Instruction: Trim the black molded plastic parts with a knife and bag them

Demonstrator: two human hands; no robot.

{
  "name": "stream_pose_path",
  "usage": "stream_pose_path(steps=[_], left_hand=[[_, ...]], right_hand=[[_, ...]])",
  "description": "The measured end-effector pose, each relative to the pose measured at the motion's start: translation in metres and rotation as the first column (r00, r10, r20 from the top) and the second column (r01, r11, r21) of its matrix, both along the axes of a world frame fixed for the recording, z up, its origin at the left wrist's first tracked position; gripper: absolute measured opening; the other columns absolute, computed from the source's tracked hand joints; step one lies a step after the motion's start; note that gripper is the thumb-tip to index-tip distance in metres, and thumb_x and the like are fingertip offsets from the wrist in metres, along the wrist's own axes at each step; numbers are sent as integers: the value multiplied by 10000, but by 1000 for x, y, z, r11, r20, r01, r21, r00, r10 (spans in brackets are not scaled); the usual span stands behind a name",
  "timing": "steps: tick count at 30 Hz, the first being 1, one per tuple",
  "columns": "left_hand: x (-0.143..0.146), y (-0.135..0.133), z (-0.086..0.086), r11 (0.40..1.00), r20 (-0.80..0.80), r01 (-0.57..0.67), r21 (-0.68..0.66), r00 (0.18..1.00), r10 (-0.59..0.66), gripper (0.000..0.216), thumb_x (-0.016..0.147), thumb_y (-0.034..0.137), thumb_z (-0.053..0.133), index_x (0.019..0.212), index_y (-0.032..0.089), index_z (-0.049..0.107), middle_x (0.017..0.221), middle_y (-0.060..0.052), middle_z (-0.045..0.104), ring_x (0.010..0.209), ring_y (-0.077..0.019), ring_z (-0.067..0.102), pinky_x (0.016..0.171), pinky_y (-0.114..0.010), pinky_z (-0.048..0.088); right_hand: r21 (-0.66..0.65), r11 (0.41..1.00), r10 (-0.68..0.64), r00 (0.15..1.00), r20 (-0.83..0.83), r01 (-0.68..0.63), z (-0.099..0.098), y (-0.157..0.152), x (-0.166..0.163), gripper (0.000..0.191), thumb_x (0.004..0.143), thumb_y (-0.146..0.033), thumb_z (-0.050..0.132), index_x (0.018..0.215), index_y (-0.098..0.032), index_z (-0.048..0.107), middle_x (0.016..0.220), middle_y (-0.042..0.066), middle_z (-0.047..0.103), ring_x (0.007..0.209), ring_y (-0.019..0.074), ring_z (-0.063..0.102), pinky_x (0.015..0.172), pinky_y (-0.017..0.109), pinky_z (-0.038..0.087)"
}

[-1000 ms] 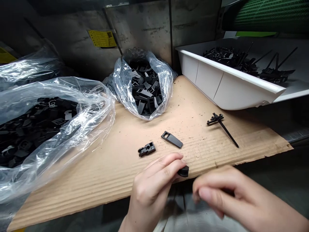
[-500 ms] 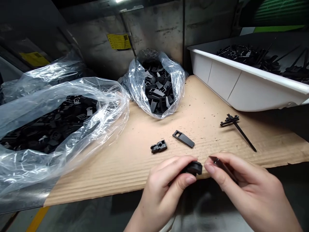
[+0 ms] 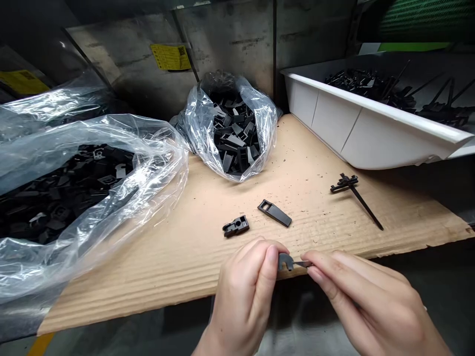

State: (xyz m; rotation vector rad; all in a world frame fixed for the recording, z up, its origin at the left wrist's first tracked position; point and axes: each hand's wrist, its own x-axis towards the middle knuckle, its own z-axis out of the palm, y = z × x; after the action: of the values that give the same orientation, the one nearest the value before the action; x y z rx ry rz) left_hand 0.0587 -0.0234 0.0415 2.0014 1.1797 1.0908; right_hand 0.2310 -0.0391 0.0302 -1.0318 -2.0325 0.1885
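Note:
My left hand (image 3: 247, 287) pinches a small black plastic clip (image 3: 284, 260) at the front edge of the cardboard sheet (image 3: 156, 262). My right hand (image 3: 367, 301) is closed on a thin black flat piece (image 3: 302, 264) whose tip meets the clip. On the cardboard just beyond lie a loose black clip (image 3: 236, 226) and a flat black tab (image 3: 274, 213). To the right rests a black cross-headed pin part (image 3: 354, 195).
A small clear bag of black tabs (image 3: 233, 133) stands at the back. A large clear bag of black clips (image 3: 74, 183) fills the left. A white tray (image 3: 371, 133) with several black pin parts sits at the right. A metal wall stands behind.
My hands have come together; the thin piece in my right hand now touches the clip held in my left. The camera view shifted slightly.

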Motion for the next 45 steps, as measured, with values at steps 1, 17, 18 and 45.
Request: stream_pose_path(steps=[1, 17, 18, 45], left_hand=[[0, 0, 0, 1000, -1, 2, 7, 1000, -2, 221, 938, 101, 384, 884, 195, 577, 769, 12, 607, 689, -108, 581, 635, -186, 427], [5, 0, -6, 992, -92, -58, 112, 993, 68, 214, 924, 82, 386, 866, 145, 582, 760, -17, 600, 731, -121, 584, 692, -200, 432], [5, 0, -6, 992, -94, -60, 108, 993, 70, 216, 925, 85, 386, 859, 145, 583, 754, -16, 598, 728, -122, 584, 690, -202, 432], [1, -1, -2, 998, -20, -49, 46, 999, 50, 219, 930, 105, 398, 851, 197, 580, 739, 15, 612, 646, -111, 585, 600, -194, 433]], right_hand=[[-9, 1000, 4, 1000, 2, -4, 0, 1, -1, 196, 849, -35, 529, 1014, -123, 588, 758, 44, 667, 670, 133, 647, 659, 224, 530], [-114, 993, 19, 999, 49, -14, -2, 0, 2, 147, 882, -88, 464, 861, -191, 567, 681, 3, 600, 568, 129, 610, 537, 238, 504], [-122, 992, 24, 999, 33, -19, -3, 0, 2, 148, 882, -86, 464, 867, -193, 565, 691, 1, 603, 581, 126, 616, 542, 232, 503], [-267, 956, 84, 987, -140, -119, 7, -7, -2, 149, 882, -160, 503, 836, -237, 622, 639, -37, 666, 561, 115, 660, 530, 159, 528]])
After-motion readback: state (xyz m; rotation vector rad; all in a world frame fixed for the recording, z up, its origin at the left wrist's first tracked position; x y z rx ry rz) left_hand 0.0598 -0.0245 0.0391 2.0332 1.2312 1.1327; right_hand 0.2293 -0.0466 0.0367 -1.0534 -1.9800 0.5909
